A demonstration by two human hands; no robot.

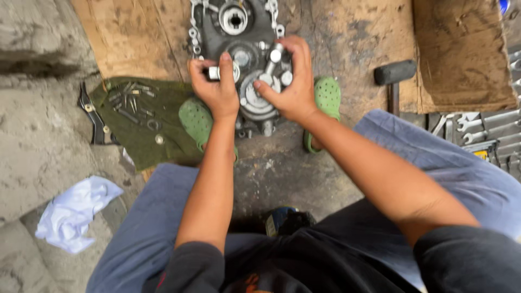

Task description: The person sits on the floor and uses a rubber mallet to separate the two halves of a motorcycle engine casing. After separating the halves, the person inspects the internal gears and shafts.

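Top centre: left hand [217, 87] grips a shiny steel shaft [214, 72]; right hand [293, 87] pinches a gear [266, 80] on a greasy cast-metal engine cover [214, 27].

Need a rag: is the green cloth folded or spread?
Spread. The green cloth lies flat on the floor with small bolts scattered on it.

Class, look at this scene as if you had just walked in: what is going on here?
A person squats over a dark metal engine cover lying on the ground. The left hand pinches a small silver cylindrical part, and the right hand rests on the cover's gears. Bolts lie on a green cloth to the left; a hammer and wrenches lie to the right.
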